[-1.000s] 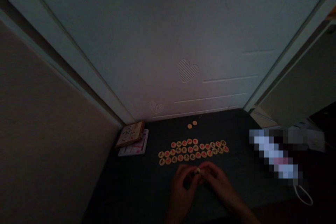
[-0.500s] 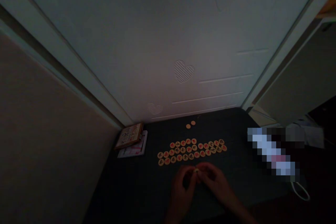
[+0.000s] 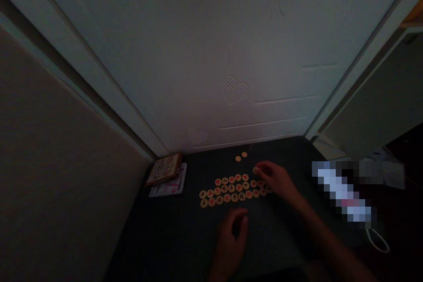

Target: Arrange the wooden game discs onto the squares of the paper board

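Several round wooden game discs with red and black marks lie in rows on a dark tabletop. My right hand reaches over the right end of the rows and pinches one disc at its fingertips. Nearer to me, my left hand rests on the table with its fingers curled; nothing shows in it. Two plain discs lie apart, close to the wall.
A small box on a booklet sits at the table's back left corner. A pale door with heart patterns stands behind the table. A blurred object and a white cord lie at the right.
My hands were together near the front edge, holding a disc between them. The right hand has moved forward and right over the rows with the disc; the left stayed in place.
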